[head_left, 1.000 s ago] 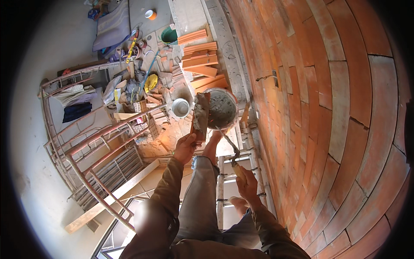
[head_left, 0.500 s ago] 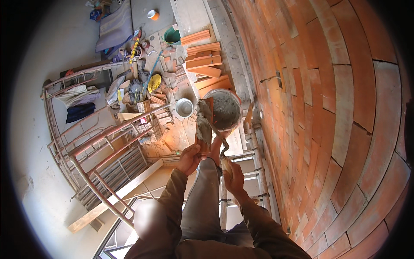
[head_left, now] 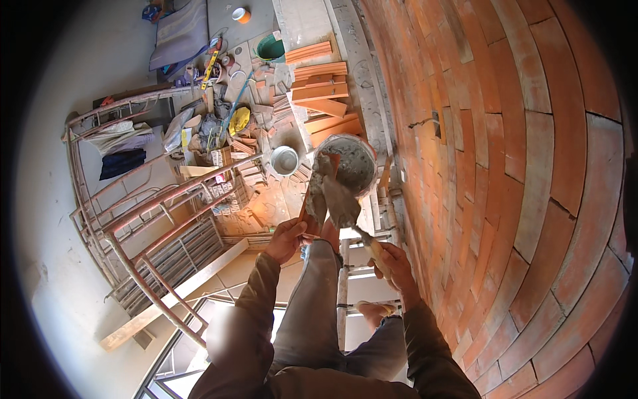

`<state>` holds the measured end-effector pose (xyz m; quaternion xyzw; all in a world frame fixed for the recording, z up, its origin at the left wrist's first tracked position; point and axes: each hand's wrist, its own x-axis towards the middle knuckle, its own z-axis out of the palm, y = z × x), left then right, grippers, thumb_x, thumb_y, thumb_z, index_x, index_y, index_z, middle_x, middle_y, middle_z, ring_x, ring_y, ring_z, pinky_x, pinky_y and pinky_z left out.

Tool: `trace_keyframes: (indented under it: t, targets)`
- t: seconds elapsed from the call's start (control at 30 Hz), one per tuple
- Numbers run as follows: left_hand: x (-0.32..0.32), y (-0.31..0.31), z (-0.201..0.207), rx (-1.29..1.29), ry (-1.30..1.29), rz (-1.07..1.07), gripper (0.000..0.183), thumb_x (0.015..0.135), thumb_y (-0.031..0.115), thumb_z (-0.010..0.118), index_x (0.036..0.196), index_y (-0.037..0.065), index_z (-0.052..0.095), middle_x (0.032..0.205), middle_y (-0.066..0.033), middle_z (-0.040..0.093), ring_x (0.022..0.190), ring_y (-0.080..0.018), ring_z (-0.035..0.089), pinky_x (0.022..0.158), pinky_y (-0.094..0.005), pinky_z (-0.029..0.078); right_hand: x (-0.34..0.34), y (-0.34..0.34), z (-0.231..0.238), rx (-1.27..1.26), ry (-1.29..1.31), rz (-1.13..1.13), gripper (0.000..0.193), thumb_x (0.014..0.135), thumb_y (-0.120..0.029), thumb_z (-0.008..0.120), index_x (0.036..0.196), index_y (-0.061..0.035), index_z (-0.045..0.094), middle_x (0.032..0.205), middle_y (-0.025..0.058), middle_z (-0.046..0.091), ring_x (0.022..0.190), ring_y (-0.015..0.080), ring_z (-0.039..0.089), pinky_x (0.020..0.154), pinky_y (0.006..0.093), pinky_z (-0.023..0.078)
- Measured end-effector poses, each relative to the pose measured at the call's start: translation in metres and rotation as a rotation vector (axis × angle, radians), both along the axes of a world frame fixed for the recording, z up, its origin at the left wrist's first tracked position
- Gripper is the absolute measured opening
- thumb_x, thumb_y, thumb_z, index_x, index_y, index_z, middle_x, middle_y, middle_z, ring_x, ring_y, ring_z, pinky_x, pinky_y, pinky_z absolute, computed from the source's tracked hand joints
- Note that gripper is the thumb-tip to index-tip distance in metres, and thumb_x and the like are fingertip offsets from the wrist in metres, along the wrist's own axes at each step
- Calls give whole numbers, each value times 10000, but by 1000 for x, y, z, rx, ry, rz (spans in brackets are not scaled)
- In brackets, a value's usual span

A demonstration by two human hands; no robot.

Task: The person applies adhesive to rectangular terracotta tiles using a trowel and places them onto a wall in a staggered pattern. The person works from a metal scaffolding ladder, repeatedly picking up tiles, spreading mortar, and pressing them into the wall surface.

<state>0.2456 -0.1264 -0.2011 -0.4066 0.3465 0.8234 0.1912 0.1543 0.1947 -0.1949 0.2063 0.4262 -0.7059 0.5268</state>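
Note:
Near the middle, my left hand [head_left: 286, 241] grips the near end of an orange clay tile [head_left: 307, 211]. Wet grey mortar [head_left: 320, 189] is heaped along the tile's upper face. My right hand [head_left: 395, 265] is closed around the pale handle of a trowel [head_left: 343, 203]. The trowel's mortar-smeared blade lies flat beside the tile's right side, close to the mortar on it; whether they touch I cannot tell. Just beyond, a bucket of mortar [head_left: 355, 163] stands partly hidden behind the tile and blade.
A brick-faced wall [head_left: 492, 179] rises close on my right. Scaffold rails [head_left: 169, 205] stand to the left, with a wooden plank [head_left: 176, 294] below them. Farther off are stacked orange tiles [head_left: 322, 93], a pale bucket [head_left: 284, 161], a green tub [head_left: 270, 48] and a yellow level [head_left: 210, 70].
My right hand has moved right and turned the trowel, so its blade now shows broad and flat beside the tile. My left hand still holds the tile in nearly the same place.

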Motion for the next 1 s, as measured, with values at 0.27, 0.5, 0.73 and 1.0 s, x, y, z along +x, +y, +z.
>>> trace_keyframes:
  t: [0.27, 0.5, 0.73, 1.0]
  targets:
    - [-31, -11, 21, 17, 15, -41, 263, 1015, 244, 587, 1095, 1, 648, 907, -56, 697, 842, -143, 673, 768, -313, 542, -10, 19, -7, -5, -151, 153, 489, 998, -386, 578, 1225, 46, 618, 802, 139, 675, 537, 127, 553, 479, 236, 433]
    - [-22, -28, 11, -20, -25, -2, 221, 1007, 241, 591, 984, 31, 655, 884, -64, 696, 800, -158, 669, 758, -327, 554, -21, 51, 24, 192, -68, 239, 399, 961, -253, 626, 1250, 22, 620, 850, 80, 662, 646, 107, 583, 526, 223, 454]
    - [-36, -5, 20, 37, -1, 82, 239, 1009, 212, 591, 1060, -16, 638, 942, -93, 711, 846, -175, 698, 763, -321, 572, 47, -28, 1, 510, 1002, 222, 426, 869, -113, 721, 1237, -26, 525, 1027, 179, 636, 847, 290, 658, 731, 395, 543]
    - [-28, 9, 17, 14, 29, 69, 280, 1008, 227, 599, 1131, -20, 641, 974, -100, 716, 862, -190, 697, 789, -317, 569, 71, -29, -25, 625, 1285, 374, 413, 803, -12, 732, 1185, -60, 582, 1039, 194, 620, 876, 387, 652, 745, 439, 543]
